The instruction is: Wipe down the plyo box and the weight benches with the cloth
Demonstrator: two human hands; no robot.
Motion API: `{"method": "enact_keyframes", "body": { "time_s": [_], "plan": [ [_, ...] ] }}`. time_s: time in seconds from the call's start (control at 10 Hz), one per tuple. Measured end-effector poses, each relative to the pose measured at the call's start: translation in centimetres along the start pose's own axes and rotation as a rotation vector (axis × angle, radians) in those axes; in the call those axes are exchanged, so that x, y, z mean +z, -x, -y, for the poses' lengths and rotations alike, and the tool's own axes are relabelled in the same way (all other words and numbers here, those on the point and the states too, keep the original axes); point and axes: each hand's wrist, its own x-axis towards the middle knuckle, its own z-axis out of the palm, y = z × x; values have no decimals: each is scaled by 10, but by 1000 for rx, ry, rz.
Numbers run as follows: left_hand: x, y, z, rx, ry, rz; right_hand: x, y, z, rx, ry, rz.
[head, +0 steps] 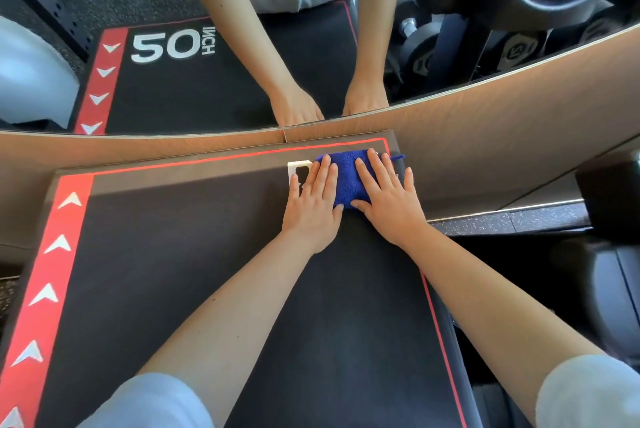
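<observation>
Hands: two, both arms stretched forward.
- Left hand (313,199): palm down, fingers straight, lying across the cloth's left edge and the box top.
- Right hand (389,199): palm down, fingers straight and spread, pressing the cloth.
- Neither hand grasps anything.

Cloth (346,174): one, blue, folded, at the box's far right corner.

Box (173,254): one, black top with red border, against a mirror (485,46).

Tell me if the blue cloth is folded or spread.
Folded: the cloth is a thick compact pad beneath the flat right hand.
</observation>
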Motion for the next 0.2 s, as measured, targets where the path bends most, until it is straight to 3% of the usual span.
{"method": "enact_keyframes", "body": {
  "time_s": [0.2],
  "plan": [
    [-12, 15, -1, -79, 160, -12, -16, 15, 10, 14, -28, 3]
  ]
}}
